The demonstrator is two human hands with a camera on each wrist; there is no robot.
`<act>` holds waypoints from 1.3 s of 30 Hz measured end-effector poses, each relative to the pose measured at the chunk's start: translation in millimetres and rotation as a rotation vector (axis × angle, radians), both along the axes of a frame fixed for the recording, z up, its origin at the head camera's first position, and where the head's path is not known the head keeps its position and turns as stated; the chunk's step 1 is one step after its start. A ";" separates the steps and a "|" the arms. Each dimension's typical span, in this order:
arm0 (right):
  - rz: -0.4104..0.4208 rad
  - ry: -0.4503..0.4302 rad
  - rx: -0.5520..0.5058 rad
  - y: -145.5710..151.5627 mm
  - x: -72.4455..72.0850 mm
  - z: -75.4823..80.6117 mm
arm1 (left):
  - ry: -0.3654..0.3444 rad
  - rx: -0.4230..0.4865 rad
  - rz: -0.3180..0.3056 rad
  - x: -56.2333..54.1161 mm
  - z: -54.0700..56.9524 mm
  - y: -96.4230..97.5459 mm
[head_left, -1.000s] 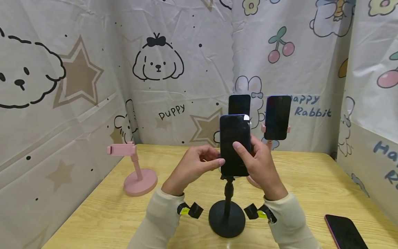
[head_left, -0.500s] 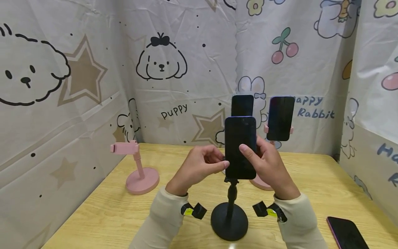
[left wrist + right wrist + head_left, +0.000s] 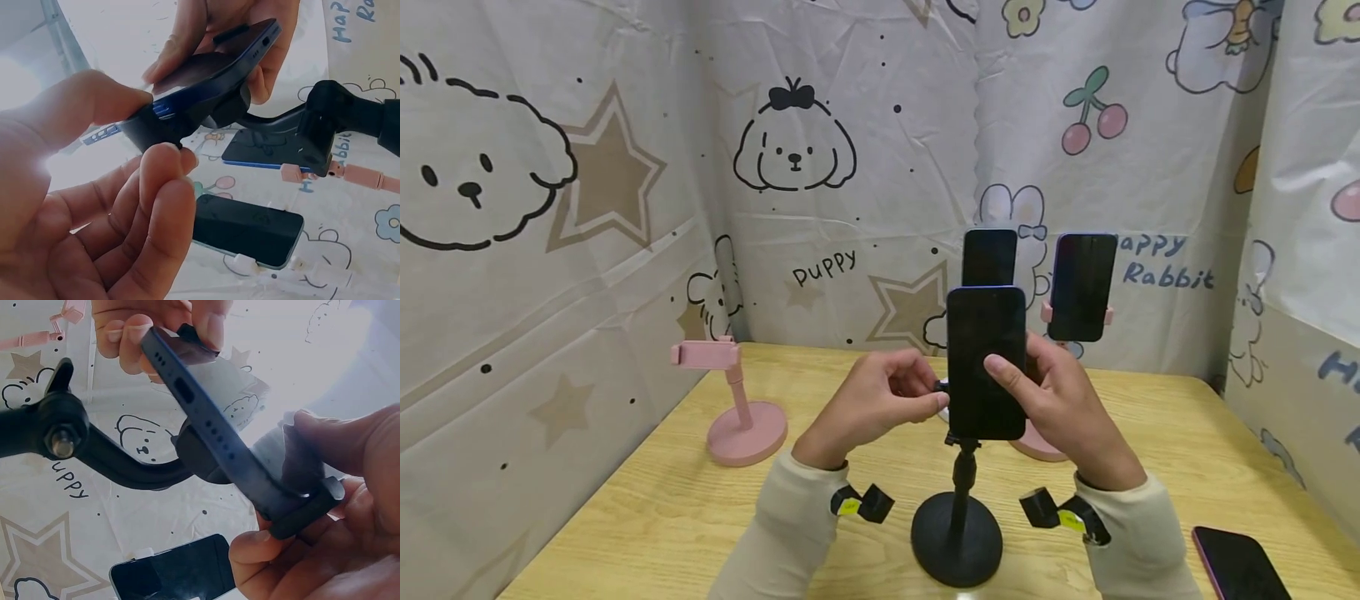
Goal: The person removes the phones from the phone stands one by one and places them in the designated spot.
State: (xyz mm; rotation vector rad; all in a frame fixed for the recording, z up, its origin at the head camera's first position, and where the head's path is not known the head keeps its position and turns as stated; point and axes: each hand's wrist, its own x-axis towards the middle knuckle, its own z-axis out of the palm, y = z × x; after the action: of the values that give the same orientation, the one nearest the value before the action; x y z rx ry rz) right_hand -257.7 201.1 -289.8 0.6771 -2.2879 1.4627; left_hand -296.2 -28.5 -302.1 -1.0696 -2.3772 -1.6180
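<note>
A dark blue smartphone [image 3: 973, 333] stands upright in the clamp of a black phone stand [image 3: 957, 542], screen toward me. My left hand [image 3: 880, 398] pinches the black clamp arm [image 3: 149, 128] at the phone's left edge, thumb above and fingertips below in the left wrist view. My right hand [image 3: 1067, 412] grips the phone's right side, thumb on the screen and fingers behind. In the right wrist view its fingers are also at the other clamp arm [image 3: 307, 509]. The stand's bent neck [image 3: 134, 472] meets the clamp behind the phone.
Behind, a phone [image 3: 1082, 287] sits in a pink holder, and another phone [image 3: 989, 257] is partly hidden. A pink stand [image 3: 747, 433] with a bare holder is at left. One more phone [image 3: 1243, 567] lies on the table [image 3: 647, 517] at lower right. Printed cloth [image 3: 820, 225] hangs around.
The phone has straightened from a slight tilt and sits slightly lower against the background. Both hands keep their holds; the right wrist has shifted right. The head view has turned slightly left.
</note>
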 end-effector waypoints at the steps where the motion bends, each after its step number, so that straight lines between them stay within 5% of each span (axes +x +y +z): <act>1: -0.002 0.003 0.005 -0.4 0.0 0.3 | -0.004 0.002 -0.007 -0.8 -0.2 -1.0; 39: 0.043 -0.066 -0.016 11.7 1.3 0.9 | -0.116 -0.036 -0.093 -2.4 0.7 -3.2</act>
State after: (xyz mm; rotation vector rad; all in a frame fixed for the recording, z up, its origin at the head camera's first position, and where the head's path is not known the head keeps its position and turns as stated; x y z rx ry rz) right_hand -256.4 212.8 -288.8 0.6879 -2.3211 1.5435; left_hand -298.6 -31.7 -301.4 -1.1383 -2.4723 -1.7189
